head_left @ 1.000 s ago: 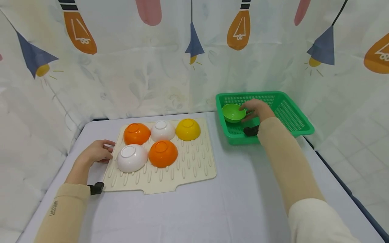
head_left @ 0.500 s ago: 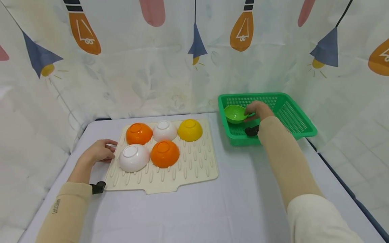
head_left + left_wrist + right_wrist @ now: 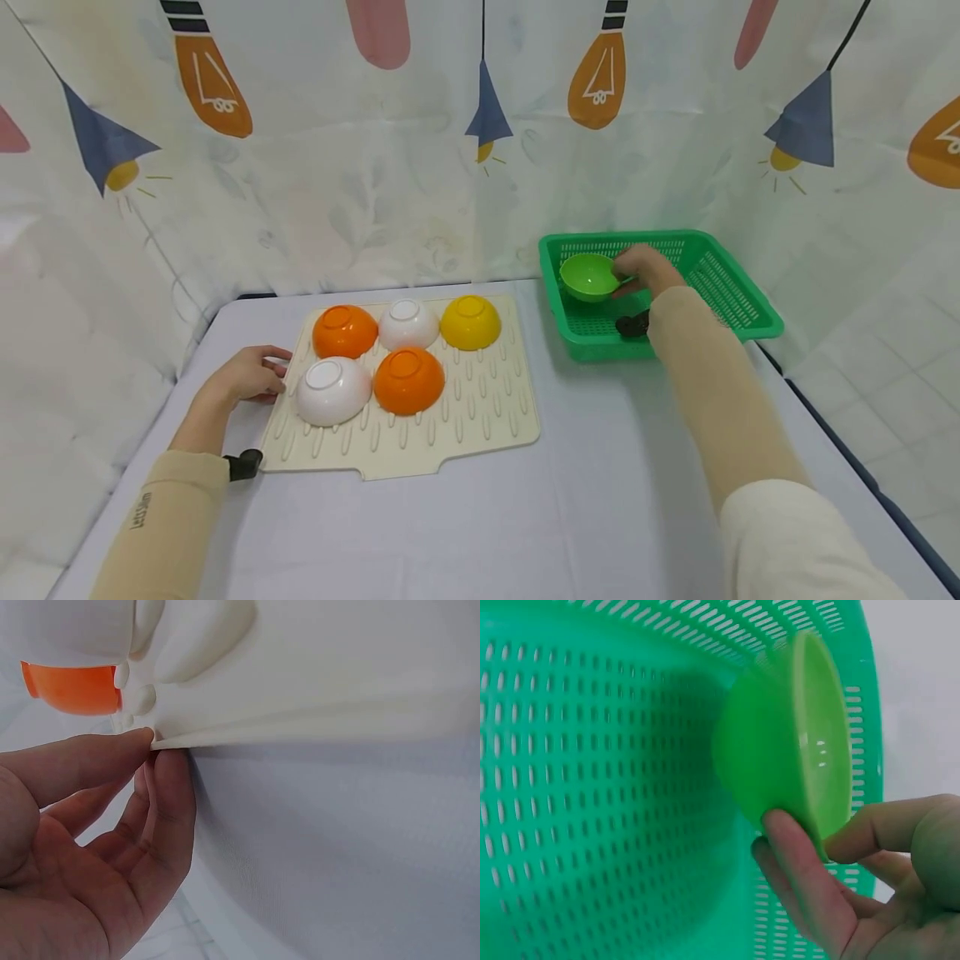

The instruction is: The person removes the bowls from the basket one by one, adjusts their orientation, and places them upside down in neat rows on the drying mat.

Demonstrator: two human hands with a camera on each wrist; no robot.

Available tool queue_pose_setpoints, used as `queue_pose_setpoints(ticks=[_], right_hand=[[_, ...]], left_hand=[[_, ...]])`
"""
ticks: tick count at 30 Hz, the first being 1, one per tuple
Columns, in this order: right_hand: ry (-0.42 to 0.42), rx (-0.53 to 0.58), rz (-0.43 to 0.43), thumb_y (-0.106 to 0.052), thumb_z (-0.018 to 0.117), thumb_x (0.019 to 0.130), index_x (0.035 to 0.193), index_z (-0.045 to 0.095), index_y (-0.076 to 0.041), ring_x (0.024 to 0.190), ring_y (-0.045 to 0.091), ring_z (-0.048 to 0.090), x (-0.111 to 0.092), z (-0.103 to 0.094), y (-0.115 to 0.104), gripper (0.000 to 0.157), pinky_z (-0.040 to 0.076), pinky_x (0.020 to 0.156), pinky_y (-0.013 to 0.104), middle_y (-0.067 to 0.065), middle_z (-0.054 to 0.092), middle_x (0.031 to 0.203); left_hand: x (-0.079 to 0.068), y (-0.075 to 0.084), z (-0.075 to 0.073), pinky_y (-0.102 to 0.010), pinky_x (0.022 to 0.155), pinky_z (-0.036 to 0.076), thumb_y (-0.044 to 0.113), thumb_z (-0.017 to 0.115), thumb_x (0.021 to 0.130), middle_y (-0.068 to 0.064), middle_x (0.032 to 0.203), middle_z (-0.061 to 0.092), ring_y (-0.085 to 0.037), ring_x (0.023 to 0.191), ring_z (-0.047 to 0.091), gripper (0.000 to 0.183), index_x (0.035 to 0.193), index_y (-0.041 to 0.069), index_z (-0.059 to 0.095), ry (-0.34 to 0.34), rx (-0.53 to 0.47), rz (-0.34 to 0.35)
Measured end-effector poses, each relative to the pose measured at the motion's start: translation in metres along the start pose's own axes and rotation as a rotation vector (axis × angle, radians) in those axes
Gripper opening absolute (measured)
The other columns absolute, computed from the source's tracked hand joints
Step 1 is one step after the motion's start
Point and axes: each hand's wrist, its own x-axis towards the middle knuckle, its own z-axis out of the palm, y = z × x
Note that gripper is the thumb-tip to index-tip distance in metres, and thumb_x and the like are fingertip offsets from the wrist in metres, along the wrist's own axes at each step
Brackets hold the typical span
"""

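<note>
A light green bowl [image 3: 587,278] is inside the green basket [image 3: 600,348], its rim pinched between the thumb and fingers of my right hand [image 3: 648,268]. In the right wrist view the bowl [image 3: 769,742] is tilted beside the perforated wall. My left hand [image 3: 251,375] pinches the left edge of the cream drying mat [image 3: 480,417]; the left wrist view shows thumb above and fingers below the mat's thin edge [image 3: 217,739]. Upside down on the mat stand two orange bowls [image 3: 408,381], two white bowls [image 3: 333,392] and a yellow bowl [image 3: 470,322].
A white cloth [image 3: 480,533] covers the table. The basket stands at the back right, near the table's right edge. Behind the table hangs a curtain [image 3: 360,183] printed with lamps and bulbs.
My right hand has gone from reaching around the green bowl to pinching its rim, and the bowl has shifted slightly right and up. My left hand still holds the mat's edge.
</note>
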Motion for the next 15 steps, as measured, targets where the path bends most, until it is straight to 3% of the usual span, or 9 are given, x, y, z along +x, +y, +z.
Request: queue_pose_setpoints(ticks=[4,9,12,15], right_hand=[[-0.013,-0.066,-0.055,0.003,0.041,0.101,0.16,0.018,0.006,0.09,0.03,0.07,-0.014,-0.01,-0.005,0.063,0.055,0.095,0.048,0.028,0.017,0.164],[-0.074,-0.084,-0.111,-0.002,0.041,0.102,0.161,0.02,0.002,0.074,0.02,0.069,-0.024,-0.022,-0.01,0.063,0.059,0.082,0.039,0.032,0.025,0.159],[-0.085,-0.035,-0.139,-0.003,0.043,0.101,0.161,0.023,0.0,0.068,0.018,0.068,-0.029,-0.024,-0.017,0.063,0.061,0.075,0.036,0.033,0.039,0.145],[-0.091,0.016,-0.177,-0.003,0.046,0.101,0.16,0.028,-0.004,0.072,0.02,0.07,-0.037,-0.022,-0.027,0.061,0.062,0.075,0.037,0.026,0.052,0.124]], left_hand=[[0.001,0.0,0.0,-0.031,0.068,0.059,-0.01,0.063,0.087,-0.024,0.11,0.052,-0.02,0.078,0.058,0.065,0.143,-0.018,0.033,0.0,0.004,0.0],[0.001,-0.001,0.0,-0.031,0.069,0.059,-0.009,0.064,0.087,-0.025,0.11,0.051,-0.021,0.08,0.058,0.064,0.143,-0.017,0.033,0.0,0.01,-0.007],[0.001,0.0,0.0,-0.032,0.069,0.059,-0.01,0.063,0.087,-0.024,0.109,0.051,-0.021,0.079,0.058,0.064,0.143,-0.018,0.033,-0.003,0.009,-0.001],[0.001,0.001,0.001,-0.032,0.068,0.059,-0.01,0.063,0.086,-0.024,0.109,0.052,-0.021,0.079,0.058,0.064,0.142,-0.018,0.033,-0.003,0.009,0.009]])
